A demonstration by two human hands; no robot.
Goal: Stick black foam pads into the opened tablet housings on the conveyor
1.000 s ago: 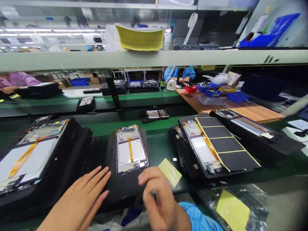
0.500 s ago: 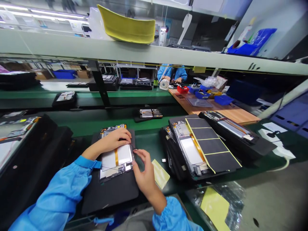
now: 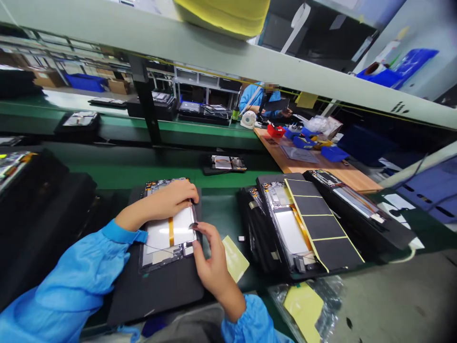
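Observation:
An opened tablet, with white battery cells, an orange flat cable and bare circuit boards, lies on a black foam pad in front of me. My left hand rests across its upper part, fingers bent together at the right edge; what the fingertips hold, if anything, is hidden. At the same edge, lower down, is my right hand. A small black piece shows at its index fingertip, and the thumb touches the tablet's side just below.
To the right, a sheet of black rectangular stickers lies on another opened tablet atop a stack. Yellow backing paper is beside my right hand. Black foam pads stand left. A shelf beam crosses above; a co-worker sits beyond.
The view has tilted and shifted slightly. My right hand's fingertips have moved a little inward over the tablet's right edge, where a small black piece now shows. My left hand stays on the tablet.

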